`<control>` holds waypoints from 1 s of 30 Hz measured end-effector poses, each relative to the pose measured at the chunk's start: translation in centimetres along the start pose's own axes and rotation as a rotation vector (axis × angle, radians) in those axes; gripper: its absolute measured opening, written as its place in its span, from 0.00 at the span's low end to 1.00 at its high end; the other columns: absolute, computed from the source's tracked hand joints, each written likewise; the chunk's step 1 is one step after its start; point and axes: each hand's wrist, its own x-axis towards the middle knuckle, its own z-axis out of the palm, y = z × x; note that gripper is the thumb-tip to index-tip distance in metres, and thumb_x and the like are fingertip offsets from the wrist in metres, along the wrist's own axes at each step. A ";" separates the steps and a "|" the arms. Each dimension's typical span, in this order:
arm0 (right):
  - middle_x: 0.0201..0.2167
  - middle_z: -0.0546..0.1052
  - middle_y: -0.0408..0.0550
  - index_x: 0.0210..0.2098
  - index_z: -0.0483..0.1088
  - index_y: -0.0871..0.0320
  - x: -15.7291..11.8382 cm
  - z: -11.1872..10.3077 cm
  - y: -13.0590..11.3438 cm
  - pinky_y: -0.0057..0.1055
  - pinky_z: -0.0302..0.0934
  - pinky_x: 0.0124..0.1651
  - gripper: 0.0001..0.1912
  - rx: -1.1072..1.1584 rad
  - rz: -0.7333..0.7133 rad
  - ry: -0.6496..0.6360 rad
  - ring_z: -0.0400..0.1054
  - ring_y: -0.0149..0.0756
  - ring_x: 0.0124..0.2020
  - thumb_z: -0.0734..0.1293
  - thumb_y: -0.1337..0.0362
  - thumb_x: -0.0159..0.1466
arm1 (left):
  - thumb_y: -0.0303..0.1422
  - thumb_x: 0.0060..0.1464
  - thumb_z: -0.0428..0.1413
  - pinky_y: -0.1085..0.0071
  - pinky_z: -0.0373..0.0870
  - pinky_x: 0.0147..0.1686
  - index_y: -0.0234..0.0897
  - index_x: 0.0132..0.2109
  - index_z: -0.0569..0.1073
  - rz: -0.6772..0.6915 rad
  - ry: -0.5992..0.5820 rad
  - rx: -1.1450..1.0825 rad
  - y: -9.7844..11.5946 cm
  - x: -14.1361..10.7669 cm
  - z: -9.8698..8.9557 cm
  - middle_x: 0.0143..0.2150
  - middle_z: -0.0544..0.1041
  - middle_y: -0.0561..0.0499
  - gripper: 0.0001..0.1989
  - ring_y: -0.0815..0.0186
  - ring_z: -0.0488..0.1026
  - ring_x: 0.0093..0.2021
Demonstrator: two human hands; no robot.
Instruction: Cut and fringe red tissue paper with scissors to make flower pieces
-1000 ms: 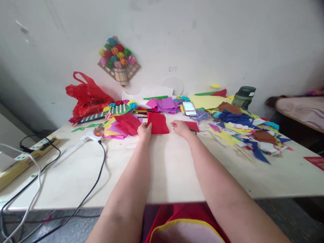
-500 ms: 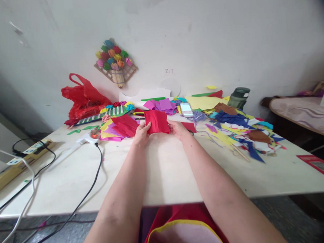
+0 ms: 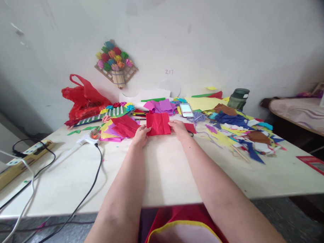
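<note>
A red crepe paper piece [image 3: 158, 124], roughly rectangular with faint creases, is held up between my two hands over the table's middle. My left hand [image 3: 141, 134] pinches its left edge, thumb on the near face. At the right edge, the fingers of my right hand [image 3: 177, 128] are closed on the same paper. Left of my left hand lie red paper sheets [image 3: 125, 126] on top of yellow and purple ones. Another red piece [image 3: 190, 127] lies just beyond my right hand, with a black loop partly showing beside it.
Scraps of coloured paper [image 3: 247, 129] heap up on the right, near a dark green bottle [image 3: 238, 98]. A glue gun [image 3: 89, 137] and its cord lie at left by a power strip [image 3: 30, 154]. Behind stand a red plastic bag [image 3: 84, 96] and purple paper [image 3: 163, 106].
The red paper has dropped slightly and now looks flatter and more spread. My left thumb has shifted down toward its lower left corner.
</note>
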 end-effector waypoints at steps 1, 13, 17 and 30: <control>0.20 0.74 0.40 0.24 0.71 0.58 0.1 0.0 0.1 0.29 0.62 0.29 0.07 -0.005 -0.007 0.000 0.68 0.33 0.25 0.67 0.63 0.43 | 0.24 0.34 0.62 0.70 0.70 0.39 0.33 0.31 0.70 -0.004 -0.009 -0.006 0.0 0.0 0.0 0.28 0.77 0.49 0.13 0.66 0.76 0.31; 0.19 0.72 0.39 0.30 0.72 0.59 -0.7 0.1 -0.5 0.28 0.59 0.27 0.14 0.063 0.008 -0.089 0.66 0.32 0.23 0.64 0.68 0.43 | 0.34 0.34 0.66 0.70 0.71 0.35 0.33 0.34 0.72 0.111 0.013 0.025 -0.9 1.3 -0.7 0.29 0.78 0.49 0.18 0.63 0.76 0.32; 0.16 0.66 0.34 0.48 0.68 0.57 -0.9 -0.1 -0.8 0.26 0.54 0.24 0.29 -0.002 -0.081 -0.070 0.60 0.29 0.18 0.63 0.68 0.44 | 0.32 0.35 0.66 0.71 0.71 0.35 0.33 0.42 0.73 0.112 0.023 0.026 -0.6 1.0 -0.5 0.30 0.78 0.50 0.23 0.65 0.76 0.32; 0.30 0.76 0.48 0.45 0.73 0.62 0.0 -0.3 -0.1 0.33 0.63 0.35 0.23 -0.125 -0.115 -0.044 0.69 0.35 0.29 0.64 0.67 0.50 | 0.31 0.43 0.62 0.77 0.67 0.25 0.38 0.63 0.60 0.133 0.022 0.150 0.1 0.5 -0.1 0.24 0.75 0.57 0.38 0.71 0.72 0.23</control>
